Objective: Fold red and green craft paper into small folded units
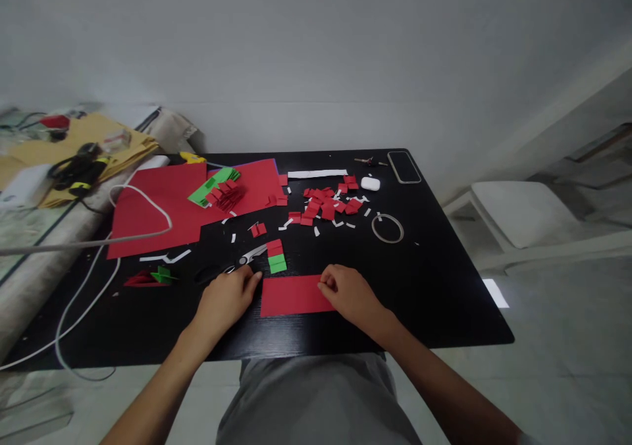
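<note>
A red paper rectangle lies flat near the table's front edge. My right hand rests over its right end, fingers curled into a pinch; what lies between the fingertips is hidden. My left hand is closed just left of the paper, thumb against the bent fingers, and I cannot make out anything in it. Beyond it lie scissors with dark handles, partly behind the hand. A small folded red and green paper piece touches the scissors' tip, above the sheet.
Small red folded pieces and white scraps lie mid-table. Large red sheets and a green folded stack are at the back left. A wire ring, white case and phone sit right. White cables cross the left.
</note>
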A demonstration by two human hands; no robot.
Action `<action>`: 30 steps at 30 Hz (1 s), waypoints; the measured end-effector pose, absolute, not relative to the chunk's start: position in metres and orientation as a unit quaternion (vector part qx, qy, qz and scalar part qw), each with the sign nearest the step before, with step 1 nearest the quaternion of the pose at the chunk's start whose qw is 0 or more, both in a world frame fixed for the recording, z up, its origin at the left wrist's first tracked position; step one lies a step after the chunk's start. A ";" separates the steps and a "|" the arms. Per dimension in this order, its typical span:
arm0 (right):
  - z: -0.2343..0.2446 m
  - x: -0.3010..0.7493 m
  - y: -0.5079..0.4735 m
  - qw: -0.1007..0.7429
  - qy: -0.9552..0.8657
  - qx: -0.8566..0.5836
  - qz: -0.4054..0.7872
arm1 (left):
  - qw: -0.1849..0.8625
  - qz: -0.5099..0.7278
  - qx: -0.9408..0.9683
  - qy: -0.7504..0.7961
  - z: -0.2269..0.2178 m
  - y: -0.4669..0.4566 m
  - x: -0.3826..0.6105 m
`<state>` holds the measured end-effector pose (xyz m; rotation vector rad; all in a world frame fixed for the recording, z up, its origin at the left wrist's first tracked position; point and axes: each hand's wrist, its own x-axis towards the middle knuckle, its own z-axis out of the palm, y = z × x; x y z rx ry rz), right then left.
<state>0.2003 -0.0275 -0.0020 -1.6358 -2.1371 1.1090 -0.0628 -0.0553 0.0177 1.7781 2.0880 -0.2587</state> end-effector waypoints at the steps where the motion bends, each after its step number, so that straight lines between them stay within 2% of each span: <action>1: -0.002 0.200 -0.027 0.114 -0.729 -0.558 0.379 | 0.197 -0.072 0.639 0.740 0.016 -0.055 -0.059; 7: 0.000 0.200 -0.025 0.105 -0.726 -0.562 0.381 | 0.247 0.015 0.662 0.708 0.006 -0.051 -0.041; 24: -0.003 0.200 -0.025 0.112 -0.722 -0.563 0.387 | 0.272 0.033 0.646 0.712 0.013 -0.052 -0.066; 30: -0.003 0.200 -0.025 0.113 -0.725 -0.561 0.383 | 0.315 0.052 0.618 0.718 0.010 -0.053 -0.071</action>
